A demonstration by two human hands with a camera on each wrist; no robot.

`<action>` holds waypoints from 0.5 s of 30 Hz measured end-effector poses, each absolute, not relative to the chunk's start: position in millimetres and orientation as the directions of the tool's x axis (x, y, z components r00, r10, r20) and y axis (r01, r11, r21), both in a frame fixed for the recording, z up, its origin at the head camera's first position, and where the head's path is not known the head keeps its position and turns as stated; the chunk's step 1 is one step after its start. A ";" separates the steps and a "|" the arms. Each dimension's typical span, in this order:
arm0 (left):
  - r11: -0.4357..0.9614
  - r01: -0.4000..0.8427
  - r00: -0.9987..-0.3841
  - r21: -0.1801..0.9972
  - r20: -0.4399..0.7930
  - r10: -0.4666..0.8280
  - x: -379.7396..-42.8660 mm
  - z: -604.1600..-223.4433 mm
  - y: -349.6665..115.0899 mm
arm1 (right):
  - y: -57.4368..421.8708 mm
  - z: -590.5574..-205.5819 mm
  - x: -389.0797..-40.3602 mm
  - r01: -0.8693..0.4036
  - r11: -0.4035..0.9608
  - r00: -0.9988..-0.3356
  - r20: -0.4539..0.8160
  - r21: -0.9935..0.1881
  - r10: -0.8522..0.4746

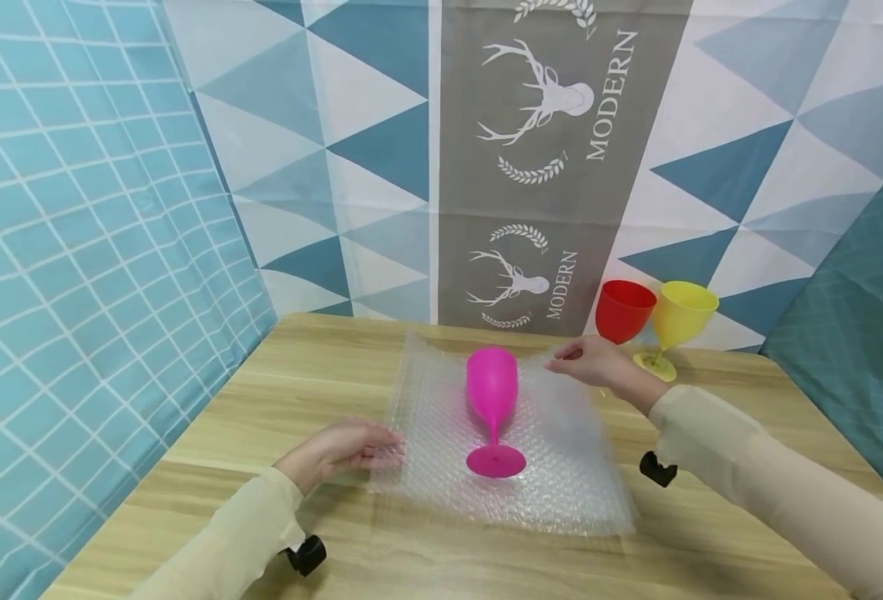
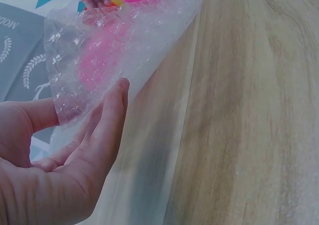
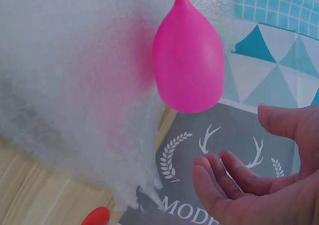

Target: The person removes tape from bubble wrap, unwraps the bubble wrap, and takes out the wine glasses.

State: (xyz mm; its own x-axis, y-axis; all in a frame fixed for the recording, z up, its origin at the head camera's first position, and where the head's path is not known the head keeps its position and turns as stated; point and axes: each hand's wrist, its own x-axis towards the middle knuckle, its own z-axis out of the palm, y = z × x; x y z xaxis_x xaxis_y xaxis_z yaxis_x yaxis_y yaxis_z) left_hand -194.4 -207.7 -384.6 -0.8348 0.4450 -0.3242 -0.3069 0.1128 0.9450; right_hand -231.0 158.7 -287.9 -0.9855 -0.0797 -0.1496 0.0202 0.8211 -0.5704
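Note:
A pink plastic goblet lies on its side on a sheet of bubble wrap, its round foot towards me. At the sheet's left edge my left hand holds the wrap between thumb and fingers. The left wrist view shows that edge of the bubble wrap raised, with the thumb tip hidden behind it. My right hand is by the sheet's far right corner. In the right wrist view the right hand's thumb and bent fingers stand apart with nothing between them.
A red goblet and a yellow goblet stand at the back right, behind my right hand. The wooden table ends at a patterned cloth backdrop. A blue checked cloth hangs at the left.

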 end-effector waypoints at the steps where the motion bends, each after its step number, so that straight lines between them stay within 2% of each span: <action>1: 0.109 -0.309 -0.836 0.945 -0.324 0.443 -194.3 -385.3 -207.5 | 156.5 -288.0 -232.4 0.024 0.821 -0.984 -0.158 -0.571 -0.082; 9: 0.083 -0.306 -0.840 0.948 -0.310 0.446 -194.6 -390.6 -206.6 | 137.9 -290.4 -248.1 0.103 0.790 -0.960 -0.270 -0.605 -0.081; 15: 0.074 -0.308 -0.841 0.948 -0.308 0.446 -195.3 -391.4 -209.2 | 122.2 -295.8 -262.5 0.149 0.693 -0.940 -0.319 -0.705 -0.122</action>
State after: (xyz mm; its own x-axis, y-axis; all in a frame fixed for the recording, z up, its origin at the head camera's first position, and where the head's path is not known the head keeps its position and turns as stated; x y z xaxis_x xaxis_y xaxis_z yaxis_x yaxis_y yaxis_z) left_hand -195.3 -209.2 -391.4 -0.8406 0.4456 -0.3079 -0.3080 0.0743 0.9485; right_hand -262.5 122.2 -295.8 -0.9400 -0.1216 -0.3188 0.1494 0.6933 -0.7050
